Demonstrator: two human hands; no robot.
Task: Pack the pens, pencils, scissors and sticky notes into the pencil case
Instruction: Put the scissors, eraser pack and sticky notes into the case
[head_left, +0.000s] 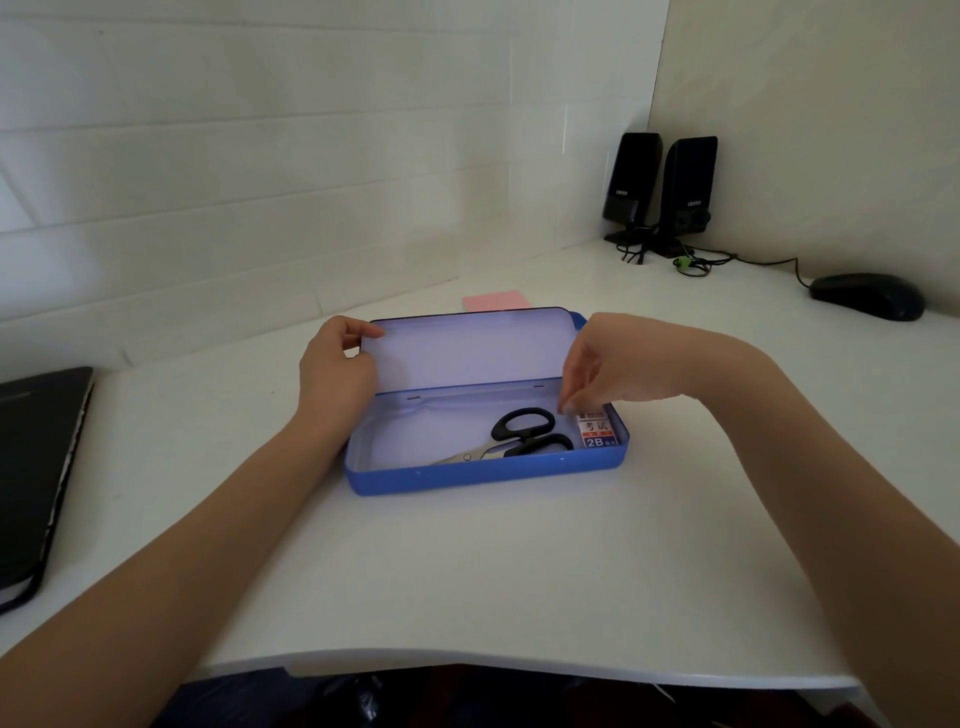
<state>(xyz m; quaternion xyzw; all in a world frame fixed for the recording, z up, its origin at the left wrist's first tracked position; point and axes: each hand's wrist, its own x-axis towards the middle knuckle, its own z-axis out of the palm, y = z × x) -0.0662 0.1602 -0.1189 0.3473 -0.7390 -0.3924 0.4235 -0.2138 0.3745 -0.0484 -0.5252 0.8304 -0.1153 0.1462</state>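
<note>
Left of the pencil case (483, 475), well apart from it, a dark laptop or folder (36, 483) lies at the desk (467, 571) edge, cut off by the frame, so I cannot say which it is. At the case's left end my left hand (332, 364) pinches the corner of the raised lid (467, 348) between thumb and fingers. I judge I hold it there to keep the lid from dropping while I load the tray.

Inside the case the black-handled scissors (514, 439) lie flat, blades toward the left end, handles toward the right. Just beside the handles, against the right wall, sits a small box (597, 431) marked 2B, probably pencil leads or an eraser. My right hand (597, 364) hovers over that end, fingertips (566, 405) drawn together and pointing down at the box. Whether they touch it or pinch anything, I cannot tell.

Behind the case, half hidden by the lid, the pink sticky notes (493, 300) wait on the desk, not yet packed. No pens or pencils show anywhere. Far right of the case stand two black speakers (660, 192) with tangled cables and a mouse (867, 296).
</note>
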